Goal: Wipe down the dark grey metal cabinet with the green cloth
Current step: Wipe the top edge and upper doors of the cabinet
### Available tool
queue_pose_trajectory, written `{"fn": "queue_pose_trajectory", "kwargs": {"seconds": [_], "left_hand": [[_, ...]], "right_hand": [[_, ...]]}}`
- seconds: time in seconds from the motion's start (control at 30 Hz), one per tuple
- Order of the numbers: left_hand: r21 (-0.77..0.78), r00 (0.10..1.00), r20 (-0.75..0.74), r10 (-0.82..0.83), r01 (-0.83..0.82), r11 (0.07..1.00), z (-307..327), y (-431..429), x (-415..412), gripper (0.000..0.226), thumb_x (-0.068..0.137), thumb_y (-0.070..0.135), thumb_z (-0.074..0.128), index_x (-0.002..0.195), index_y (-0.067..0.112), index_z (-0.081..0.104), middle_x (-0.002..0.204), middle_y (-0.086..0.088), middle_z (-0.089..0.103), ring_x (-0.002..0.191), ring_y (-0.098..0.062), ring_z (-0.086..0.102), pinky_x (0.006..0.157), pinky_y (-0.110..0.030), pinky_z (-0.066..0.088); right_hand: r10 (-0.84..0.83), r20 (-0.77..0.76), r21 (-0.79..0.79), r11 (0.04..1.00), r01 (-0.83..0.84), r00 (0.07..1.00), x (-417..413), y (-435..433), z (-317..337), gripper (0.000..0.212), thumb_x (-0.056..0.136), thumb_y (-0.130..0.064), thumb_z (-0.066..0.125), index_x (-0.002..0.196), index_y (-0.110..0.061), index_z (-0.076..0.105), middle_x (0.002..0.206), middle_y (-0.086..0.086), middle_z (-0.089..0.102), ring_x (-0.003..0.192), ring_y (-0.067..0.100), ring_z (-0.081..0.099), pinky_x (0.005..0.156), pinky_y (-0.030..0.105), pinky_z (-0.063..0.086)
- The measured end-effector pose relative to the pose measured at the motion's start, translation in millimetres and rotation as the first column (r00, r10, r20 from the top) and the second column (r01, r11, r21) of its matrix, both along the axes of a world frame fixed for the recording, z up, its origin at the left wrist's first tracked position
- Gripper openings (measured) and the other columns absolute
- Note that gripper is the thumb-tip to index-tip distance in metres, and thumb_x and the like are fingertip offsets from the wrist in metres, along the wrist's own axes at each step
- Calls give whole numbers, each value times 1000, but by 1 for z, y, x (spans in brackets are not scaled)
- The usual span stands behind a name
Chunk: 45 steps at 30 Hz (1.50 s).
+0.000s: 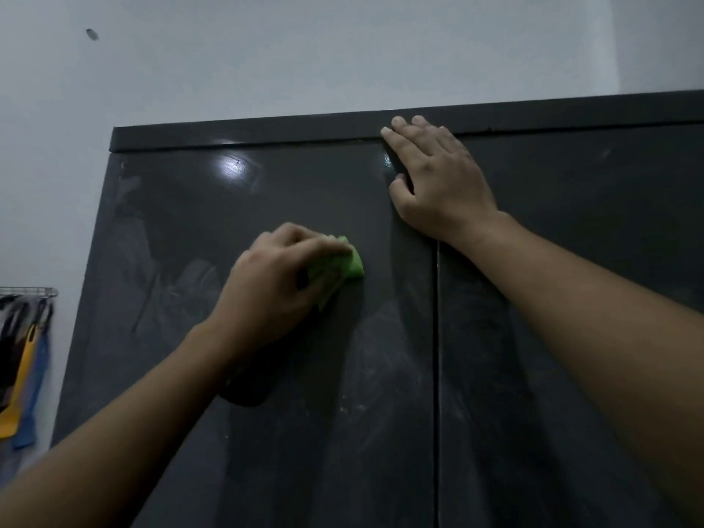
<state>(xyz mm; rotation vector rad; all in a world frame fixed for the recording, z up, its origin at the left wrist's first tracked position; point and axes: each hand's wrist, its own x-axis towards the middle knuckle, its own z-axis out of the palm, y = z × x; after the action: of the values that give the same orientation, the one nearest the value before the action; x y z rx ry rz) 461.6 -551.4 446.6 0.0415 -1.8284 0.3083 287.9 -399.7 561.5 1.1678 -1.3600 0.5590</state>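
Note:
The dark grey metal cabinet fills most of the view, with two glossy doors meeting at a vertical seam right of centre. My left hand presses a bunched green cloth flat against the upper part of the left door; only the cloth's right edge shows past my fingers. My right hand lies flat on the cabinet near the top of the seam, fingers spread and reaching the top trim, holding nothing. Dusty smears streak both doors lower down.
A pale wall rises behind and above the cabinet. At the left edge, clothes in black, yellow and blue hang from a metal rack beside the cabinet's side.

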Motion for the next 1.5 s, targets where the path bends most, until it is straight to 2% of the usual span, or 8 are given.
{"fn": "queue_pose_trajectory", "kwargs": {"seconds": [0.2,0.33,0.63,0.83,1.03,1.13,1.3,1.5], "left_hand": [[271,955,-296,-16,100,957,44,11,-23,42,89,28,63,128,18,53,118,-9,54,107,-29,53,95,-39,43],[134,970,-242,-10,44,990,26,42,-58,43,86,33,58,126,20,54,117,-7,51,100,-27,49,84,-48,49],[-151,995,99,-25,40,988,-3,54,-57,43,84,43,55,127,32,58,122,5,56,98,-17,56,77,-41,54],[9,991,-130,17,-16,1000,20,58,-61,42,84,36,63,126,31,60,120,3,59,97,-12,51,77,-31,45],[-183,998,48,28,-19,983,-30,57,-64,43,86,43,56,128,32,58,125,9,61,97,-16,58,73,-36,51],[-229,992,-23,127,-129,965,-27,43,-53,43,89,44,53,130,32,57,125,7,62,94,-20,60,74,-36,43],[43,911,-284,300,-300,953,8,25,-39,39,92,43,51,129,33,53,126,3,61,98,-29,57,80,-40,30],[239,886,-373,277,-196,951,73,1,-26,38,91,31,54,130,29,54,122,-3,61,110,-34,43,82,-35,26]], "right_hand": [[160,95,36,986,-164,982,0,9,6,61,88,-16,44,149,-20,48,160,-3,38,151,13,26,122,24,10],[167,84,135,975,-177,982,-12,31,26,55,91,-1,48,141,-21,59,152,-6,49,146,8,35,117,12,16],[-3,7,195,981,1,1000,-20,32,-2,64,92,-30,31,156,-32,33,164,-15,24,154,5,11,123,30,0],[2,8,178,984,-3,1000,-19,29,-7,70,87,-26,30,157,-32,33,165,-14,23,153,4,11,125,33,1],[4,-8,154,988,-3,1000,-20,29,-14,71,85,-27,29,156,-32,36,165,-13,25,153,6,14,126,35,2],[16,-11,144,990,-14,1000,-20,28,-16,70,86,-28,30,155,-32,37,164,-12,26,153,7,15,126,36,2],[1,-24,128,992,2,1000,-19,26,-19,71,85,-30,27,156,-30,35,165,-10,24,154,9,14,126,39,2],[-23,-51,132,991,29,998,-19,25,-23,73,86,-36,23,158,-28,30,167,-8,19,155,13,10,126,43,0]]}}
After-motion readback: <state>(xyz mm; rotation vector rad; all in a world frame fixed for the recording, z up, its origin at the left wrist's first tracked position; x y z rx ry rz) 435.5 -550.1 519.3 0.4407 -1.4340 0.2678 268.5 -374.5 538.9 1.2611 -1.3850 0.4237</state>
